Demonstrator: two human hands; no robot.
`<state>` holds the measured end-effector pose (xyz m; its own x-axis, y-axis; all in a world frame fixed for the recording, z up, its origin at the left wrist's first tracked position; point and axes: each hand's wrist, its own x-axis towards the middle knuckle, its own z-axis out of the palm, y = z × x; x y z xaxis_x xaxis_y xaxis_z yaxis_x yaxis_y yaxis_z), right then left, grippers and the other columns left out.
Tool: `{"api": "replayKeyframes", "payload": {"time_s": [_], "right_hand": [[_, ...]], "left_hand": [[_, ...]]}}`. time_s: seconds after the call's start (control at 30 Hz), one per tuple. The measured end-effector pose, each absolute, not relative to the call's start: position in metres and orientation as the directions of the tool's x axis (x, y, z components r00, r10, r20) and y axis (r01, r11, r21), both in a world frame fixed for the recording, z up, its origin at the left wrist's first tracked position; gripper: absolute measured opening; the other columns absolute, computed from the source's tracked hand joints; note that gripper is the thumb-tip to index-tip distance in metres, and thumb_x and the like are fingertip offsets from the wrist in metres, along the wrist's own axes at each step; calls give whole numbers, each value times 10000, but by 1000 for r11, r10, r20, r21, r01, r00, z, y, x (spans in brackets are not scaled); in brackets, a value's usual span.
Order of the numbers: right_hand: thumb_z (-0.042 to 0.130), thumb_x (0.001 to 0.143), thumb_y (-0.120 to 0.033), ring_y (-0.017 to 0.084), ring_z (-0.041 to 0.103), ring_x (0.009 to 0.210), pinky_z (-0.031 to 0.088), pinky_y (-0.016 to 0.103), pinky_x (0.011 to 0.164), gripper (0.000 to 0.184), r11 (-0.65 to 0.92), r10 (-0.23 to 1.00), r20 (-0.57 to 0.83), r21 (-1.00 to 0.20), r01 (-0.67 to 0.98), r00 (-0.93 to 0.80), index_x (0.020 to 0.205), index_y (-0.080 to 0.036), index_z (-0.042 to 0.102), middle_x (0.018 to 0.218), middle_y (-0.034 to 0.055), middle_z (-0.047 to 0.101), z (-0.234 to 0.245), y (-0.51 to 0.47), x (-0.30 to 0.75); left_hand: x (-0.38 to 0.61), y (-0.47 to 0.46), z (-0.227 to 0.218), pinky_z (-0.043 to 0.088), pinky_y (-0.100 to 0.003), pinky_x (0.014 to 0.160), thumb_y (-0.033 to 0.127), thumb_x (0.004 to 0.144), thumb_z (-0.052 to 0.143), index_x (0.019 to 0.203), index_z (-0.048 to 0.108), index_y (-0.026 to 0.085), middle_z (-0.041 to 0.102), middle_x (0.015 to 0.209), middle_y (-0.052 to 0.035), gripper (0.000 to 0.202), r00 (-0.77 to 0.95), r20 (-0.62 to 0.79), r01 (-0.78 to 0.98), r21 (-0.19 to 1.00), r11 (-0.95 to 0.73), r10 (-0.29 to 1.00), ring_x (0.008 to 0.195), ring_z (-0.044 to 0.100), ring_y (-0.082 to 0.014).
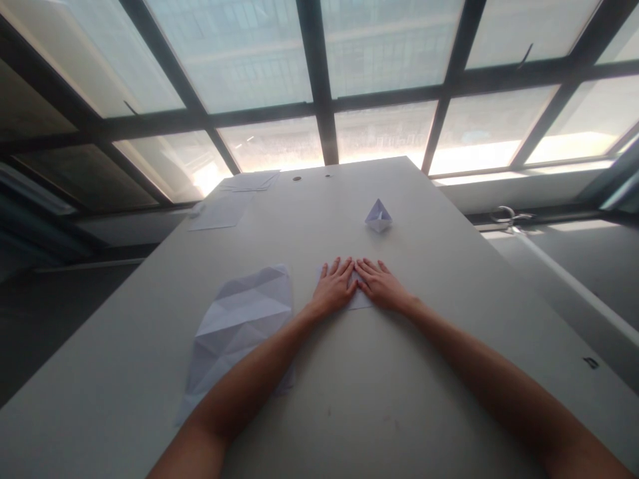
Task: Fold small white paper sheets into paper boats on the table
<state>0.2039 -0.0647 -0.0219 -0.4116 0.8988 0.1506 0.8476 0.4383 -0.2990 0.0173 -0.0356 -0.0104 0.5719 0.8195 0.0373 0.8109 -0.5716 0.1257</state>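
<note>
Left hand point(333, 287) and right hand point(382, 286) flat, fingers spread, gripping nothing, pinning small paper sheet point(360, 303) on table point(449, 266); press crease evenly outward.

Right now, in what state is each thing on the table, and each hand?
Left hand: flat, palm down, pressing on the small paper.
Right hand: flat, palm down on the same paper, fingers spread, touching the left hand.
Small paper: lying flat, mostly covered by both hands.
Creased sheet: unfolded, full of fold lines, partly under the left forearm.
Paper boat: folded, standing upright, untouched.
Flat sheets: lying at the far left edge.
</note>
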Motion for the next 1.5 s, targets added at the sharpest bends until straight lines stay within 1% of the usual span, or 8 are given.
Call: {"api": "replayKeyframes", "payload": {"time_s": [0.23,0.5,0.63,0.77,0.9,1.13,1.27,1.5], "right_hand": [[228,1014,-453,240,149,1498,69,535,1201,618,369,929,102,-251,895,-355,1557,-159,240,1610,86,222,-23,-66,202],[252,1005,-352,226,190,1488,105,512,1200,571,345,938,104,-246,906,-329,1533,-140,303,1604,90,257,-21,-67,201],[302,1000,-359,270,218,1476,143,555,1176,539,224,972,120,-243,944,-200,1494,-158,382,1594,125,284,-21,-66,201],[342,996,-400,321,217,1469,146,588,1158,555,87,991,122,-243,966,-59,1485,-144,392,1587,174,280,-23,-65,205],[327,1003,-362,319,234,1462,158,575,1156,527,30,991,131,-260,965,5,1472,-136,407,1577,182,301,-23,-64,208],[356,993,-276,286,314,1425,214,524,1143,435,35,987,160,-281,959,11,1381,-156,514,1525,159,408,-18,-64,211],[386,988,-272,288,342,1406,225,510,1138,397,55,981,192,-281,958,0,1328,-165,560,1498,155,445,-18,-63,213],[423,990,-406,287,297,1432,187,526,1151,444,137,980,179,-292,947,-86,1367,-197,530,1530,144,400,-21,-61,215]], "left_hand": [[17,-36,-13,139,-541,1203,468,995,295,1554,256,208,233,1617,-13,618,568,35,817,103,-568,823,1501,152,-267],[19,-36,-14,146,-499,1211,462,1000,273,1544,270,151,234,1617,-62,627,544,51,834,80,-547,837,1500,164,-243],[19,-36,-14,146,-501,1210,440,1004,268,1540,280,150,235,1616,-61,609,540,47,835,98,-542,840,1497,172,-240],[19,-35,-14,141,-509,1208,442,1003,279,1538,284,161,240,1615,-65,605,545,52,828,122,-547,837,1496,179,-247],[18,-35,-13,142,-517,1206,436,1003,290,1540,283,180,243,1615,-57,595,545,56,825,138,-547,836,1496,176,-250],[18,-36,-9,151,-539,1194,433,1006,311,1503,363,282,256,1614,-36,521,558,47,818,141,-558,829,1492,189,-271],[18,-36,-7,163,-550,1185,423,1009,323,1493,384,305,264,1611,-41,502,561,41,815,146,-560,827,1489,196,-283],[17,-35,-7,163,-565,1178,445,1017,324,1486,387,376,256,1615,-22,478,624,24,769,156,-620,781,1493,184,-285]]}}
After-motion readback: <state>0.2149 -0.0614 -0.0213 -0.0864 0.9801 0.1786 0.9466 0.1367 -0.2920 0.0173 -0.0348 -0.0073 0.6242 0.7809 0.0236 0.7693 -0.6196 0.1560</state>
